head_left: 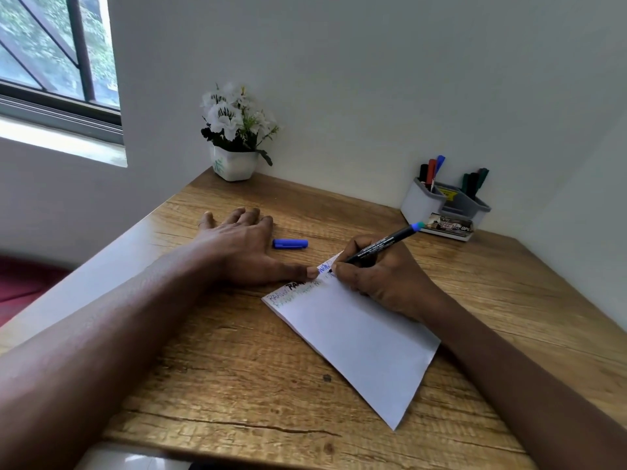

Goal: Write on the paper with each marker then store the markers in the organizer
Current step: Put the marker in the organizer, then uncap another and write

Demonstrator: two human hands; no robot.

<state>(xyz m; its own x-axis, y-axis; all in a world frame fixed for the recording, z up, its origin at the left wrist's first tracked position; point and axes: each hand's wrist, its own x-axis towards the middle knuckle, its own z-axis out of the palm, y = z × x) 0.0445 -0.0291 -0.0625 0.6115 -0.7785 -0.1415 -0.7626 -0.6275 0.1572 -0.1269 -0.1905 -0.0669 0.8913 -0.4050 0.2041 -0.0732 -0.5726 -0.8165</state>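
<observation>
A white sheet of paper (356,337) lies slanted on the wooden desk (237,368), with coloured writing along its top edge. My right hand (383,276) grips a black marker with a blue end (383,244), its tip on the paper's top corner. My left hand (244,245) lies flat on the desk, its thumb pressing the paper's top edge. The marker's blue cap (290,243) lies on the desk between my hands. A grey organizer (444,208) stands at the back right, holding several markers.
A white pot of white flowers (234,144) stands in the desk's back left corner against the wall. A window is at the upper left. The desk's left and front edges are close to my arms.
</observation>
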